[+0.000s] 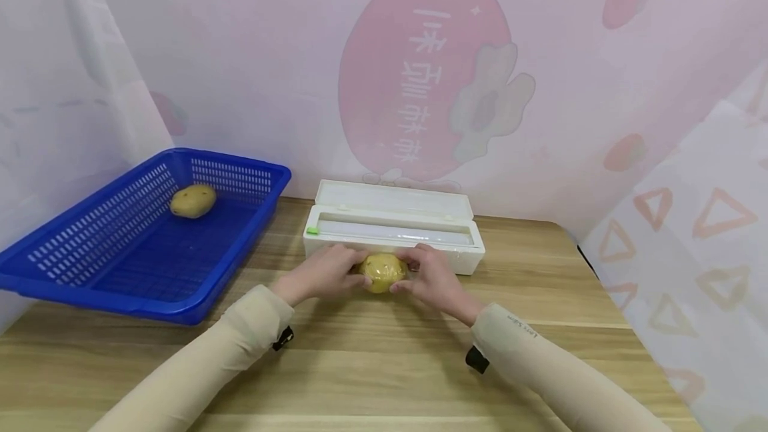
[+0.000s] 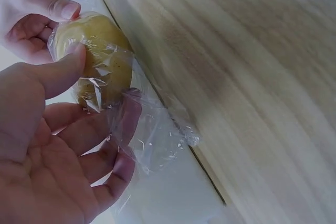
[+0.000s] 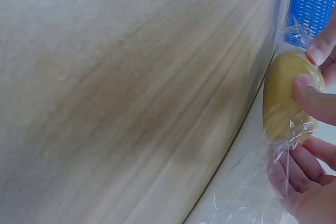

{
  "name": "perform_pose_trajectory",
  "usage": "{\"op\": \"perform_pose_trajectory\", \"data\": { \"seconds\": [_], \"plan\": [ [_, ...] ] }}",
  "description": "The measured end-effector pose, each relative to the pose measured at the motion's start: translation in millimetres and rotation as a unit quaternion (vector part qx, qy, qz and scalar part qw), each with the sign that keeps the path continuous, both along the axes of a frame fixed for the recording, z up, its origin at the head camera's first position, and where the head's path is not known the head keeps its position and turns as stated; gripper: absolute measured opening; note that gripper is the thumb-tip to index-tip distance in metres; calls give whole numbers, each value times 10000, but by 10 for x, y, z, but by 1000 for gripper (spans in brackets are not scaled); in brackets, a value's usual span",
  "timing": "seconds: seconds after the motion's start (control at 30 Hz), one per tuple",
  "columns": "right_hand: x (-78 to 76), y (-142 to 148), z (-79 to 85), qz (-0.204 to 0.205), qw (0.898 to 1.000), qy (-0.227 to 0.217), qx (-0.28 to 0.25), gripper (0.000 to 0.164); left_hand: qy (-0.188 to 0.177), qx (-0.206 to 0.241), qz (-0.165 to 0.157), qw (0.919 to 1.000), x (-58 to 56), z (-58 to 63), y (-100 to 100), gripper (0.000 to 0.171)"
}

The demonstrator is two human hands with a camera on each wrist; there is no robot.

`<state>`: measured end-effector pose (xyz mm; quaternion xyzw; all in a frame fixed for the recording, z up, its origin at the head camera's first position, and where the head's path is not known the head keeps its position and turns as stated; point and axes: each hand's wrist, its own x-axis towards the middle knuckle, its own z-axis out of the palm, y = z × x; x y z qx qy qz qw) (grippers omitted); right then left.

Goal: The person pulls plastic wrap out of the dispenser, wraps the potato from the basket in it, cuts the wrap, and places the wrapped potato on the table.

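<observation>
Pink-patterned cloth (image 1: 240, 52) backs a wood-grain surface (image 1: 372, 372), and from the left we have a blue basket (image 1: 186, 252) with one potato (image 1: 193, 201) lying inside. Centre stage, the left hand (image 1: 331, 271) grips one end of a film-wrapped potato (image 1: 384, 273) (loose clear film (image 2: 157, 139) crinkling off its end!), just in front of an open white box (image 1: 471, 262) holding a long white roll (image 1: 393, 232), while over on the right the right hand (image 1: 436, 279) grasps the other end.
</observation>
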<state>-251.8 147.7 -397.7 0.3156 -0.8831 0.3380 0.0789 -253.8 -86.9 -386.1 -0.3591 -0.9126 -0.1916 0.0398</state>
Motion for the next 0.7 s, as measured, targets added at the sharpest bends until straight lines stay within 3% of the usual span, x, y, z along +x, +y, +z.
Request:
{"op": "perform_pose_trajectory", "data": {
  "seconds": [0.27, 0.47, 0.7],
  "plan": [
    [-22, 9, 15, 20, 10000, -23, 43, 50, -116, -38, 93, 9999, 9, -34, 3, 17],
    [-42, 6, 20, -26, 9998, -6, 191, 48, -465, 209, 209, 9985, 50, -15, 15, 36],
    [-47, 1, 65, -105, 9989, -443, 118, 44, -711, 396, 158, 9966, 43, -7, -1, 39]
  ]
}}
